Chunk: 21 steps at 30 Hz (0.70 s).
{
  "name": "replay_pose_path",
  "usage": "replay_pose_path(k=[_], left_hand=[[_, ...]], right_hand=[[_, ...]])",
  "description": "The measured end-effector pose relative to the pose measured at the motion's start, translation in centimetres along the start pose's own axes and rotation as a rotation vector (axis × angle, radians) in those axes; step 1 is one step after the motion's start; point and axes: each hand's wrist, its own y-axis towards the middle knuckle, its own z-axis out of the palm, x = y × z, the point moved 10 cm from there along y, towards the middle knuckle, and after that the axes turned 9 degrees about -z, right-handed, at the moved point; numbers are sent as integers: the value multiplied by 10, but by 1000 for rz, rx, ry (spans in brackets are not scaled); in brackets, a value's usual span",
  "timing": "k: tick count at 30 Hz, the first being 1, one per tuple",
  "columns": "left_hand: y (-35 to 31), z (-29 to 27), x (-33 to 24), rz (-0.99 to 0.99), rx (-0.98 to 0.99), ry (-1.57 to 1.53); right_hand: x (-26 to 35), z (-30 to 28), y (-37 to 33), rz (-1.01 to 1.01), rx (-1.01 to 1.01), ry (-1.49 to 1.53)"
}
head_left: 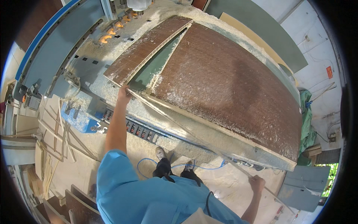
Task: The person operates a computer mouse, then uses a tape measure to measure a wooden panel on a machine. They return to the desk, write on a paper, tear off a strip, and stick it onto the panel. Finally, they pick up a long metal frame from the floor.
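A long thin wooden strip (194, 136) runs slantwise in front of me, from the board's near edge down to the lower right. My left hand (124, 95) is closed around its upper end, close to the near corner of a narrow brown board (149, 48). Farther down, my right hand (257, 183) grips the same strip, and its tail sticks out past my fist. A large brown board (227, 78) dusted with shavings lies beside the narrow one. Between the two boards is a wedge-shaped gap showing the green machine bed (152, 68).
On the left stands the machine's blue-grey gantry (71, 37), with orange clamps (108, 35) nearby. Loose wooden offcuts (63, 136) lie at the left, and upright brown panels (80, 207) stand lower left. A blue hose (143, 160) loops around my feet. Green sheeting (307, 125) hangs at the right.
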Motion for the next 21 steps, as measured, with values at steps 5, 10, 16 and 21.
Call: replay_pose_path(k=[5,10,16,21], left_hand=[[-55,34,27,-50,140,-477],[-65,37,30,-153,219,-539],[-89,5,54,-169,151,-648],[-152,4,87,-248,202,-829]], right_hand=[[-6,-103,13,-106,-187,-79],[-10,-181,35,-230,-259,-253],[-26,-288,26,-341,-511,-547],[-29,-405,-9,41,-1207,-569]])
